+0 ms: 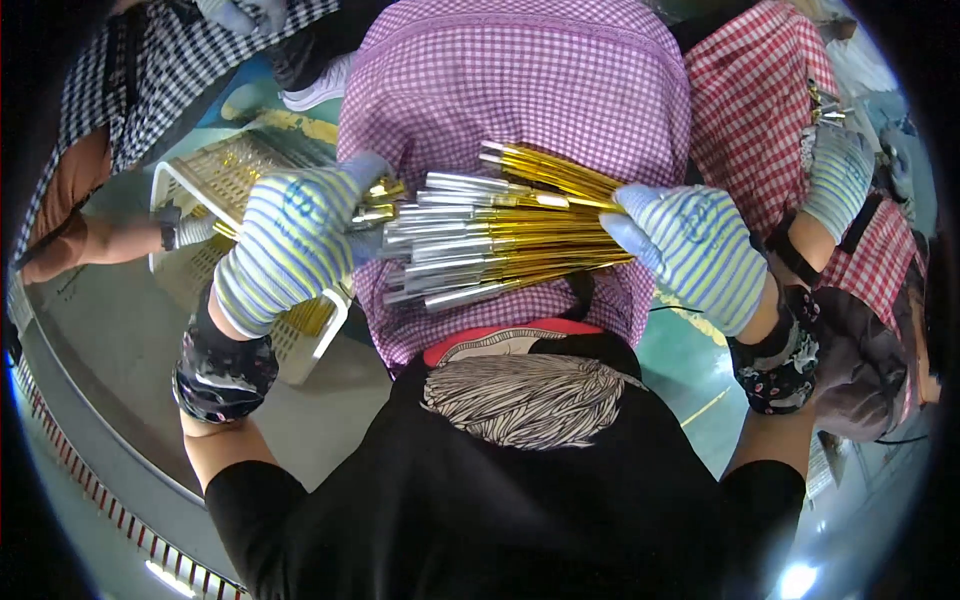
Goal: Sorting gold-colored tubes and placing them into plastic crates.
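A bundle of thin sticks (540, 230), shiny gold with silver tube-like ends, lies across my lap on a purple-and-white checked apron (520, 80). My right hand (695, 245), in a striped knit glove, closes around the gold ends at the bundle's right side. The silver ends fan out toward the left. Gloved the same way, my left hand (300, 240) is closed left of the bundle. Short gold-and-silver tips (380, 203) poke out by its thumb, and the rest of what it grips is hidden by the hand.
Behind my left hand stands a white plastic basket (172, 190) with gold sticks in it. A co-worker's gloved hand (192, 230) is beside the basket. At the right, a person in a red checked apron (750, 110) holds small metallic pieces in a gloved hand (838, 175).
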`<move>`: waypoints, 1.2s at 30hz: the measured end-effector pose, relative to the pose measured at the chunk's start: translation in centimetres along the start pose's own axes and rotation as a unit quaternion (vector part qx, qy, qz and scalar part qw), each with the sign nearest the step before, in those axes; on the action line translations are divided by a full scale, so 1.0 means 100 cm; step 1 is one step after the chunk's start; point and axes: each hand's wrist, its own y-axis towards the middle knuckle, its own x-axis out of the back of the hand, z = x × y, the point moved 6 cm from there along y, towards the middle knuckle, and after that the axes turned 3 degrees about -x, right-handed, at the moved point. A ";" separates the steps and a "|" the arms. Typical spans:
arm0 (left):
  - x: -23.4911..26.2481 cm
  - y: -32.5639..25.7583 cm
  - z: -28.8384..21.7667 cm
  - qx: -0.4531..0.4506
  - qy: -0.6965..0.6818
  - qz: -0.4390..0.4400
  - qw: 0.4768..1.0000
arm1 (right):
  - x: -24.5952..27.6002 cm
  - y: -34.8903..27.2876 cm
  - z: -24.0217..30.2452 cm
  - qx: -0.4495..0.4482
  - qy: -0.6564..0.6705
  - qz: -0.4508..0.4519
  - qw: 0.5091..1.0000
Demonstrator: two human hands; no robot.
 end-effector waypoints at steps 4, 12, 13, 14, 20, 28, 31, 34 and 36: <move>0.001 0.017 -0.017 -0.037 -0.041 -0.032 0.998 | -0.008 0.025 0.000 -0.007 -0.090 -0.069 0.994; -0.008 0.025 -0.028 -0.082 0.009 -0.066 0.994 | -0.040 0.034 0.017 0.069 -0.135 -0.082 0.985; -0.009 0.028 -0.031 -0.099 0.015 -0.077 0.992 | -0.045 0.035 0.016 0.061 -0.136 -0.074 0.986; -0.010 0.030 -0.032 -0.098 0.015 -0.077 0.992 | -0.048 0.037 0.017 0.056 -0.136 -0.065 0.987; -0.014 0.044 -0.060 -0.167 0.110 -0.110 0.973 | -0.036 0.033 0.029 0.031 -0.125 -0.090 0.988; -0.020 0.039 -0.076 -0.256 0.254 -0.193 0.912 | -0.031 0.022 0.025 0.029 0.025 -0.125 0.991; -0.025 0.041 -0.071 -0.266 0.201 -0.155 0.930 | -0.035 0.027 0.020 0.021 0.012 -0.066 0.998; -0.019 0.040 -0.062 -0.264 0.038 -0.113 0.957 | -0.035 0.028 0.023 0.054 -0.032 -0.041 0.997; -0.017 0.040 -0.057 -0.175 -0.024 0.020 0.984 | -0.030 0.024 0.031 0.145 -0.082 -0.094 0.982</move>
